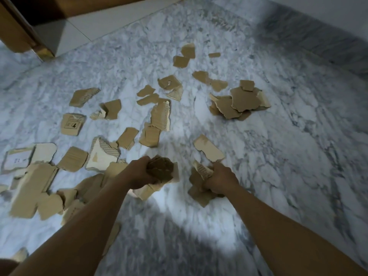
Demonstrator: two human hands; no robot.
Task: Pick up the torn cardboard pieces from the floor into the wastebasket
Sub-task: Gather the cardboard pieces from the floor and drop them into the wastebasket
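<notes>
We count roughly thirty scraps point(159, 114) strewn across the floor point(278, 156), with one heap point(239, 102) at the far right. Both our hands are curled tight: the left hand point(139, 175) grips a wad point(160, 168), and the right hand point(221, 180) clutches several scraps.

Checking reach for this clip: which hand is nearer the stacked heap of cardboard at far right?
Right. The right hand is camera-side of the heap; the left hand is further left. Both grip torn pieces.
</notes>
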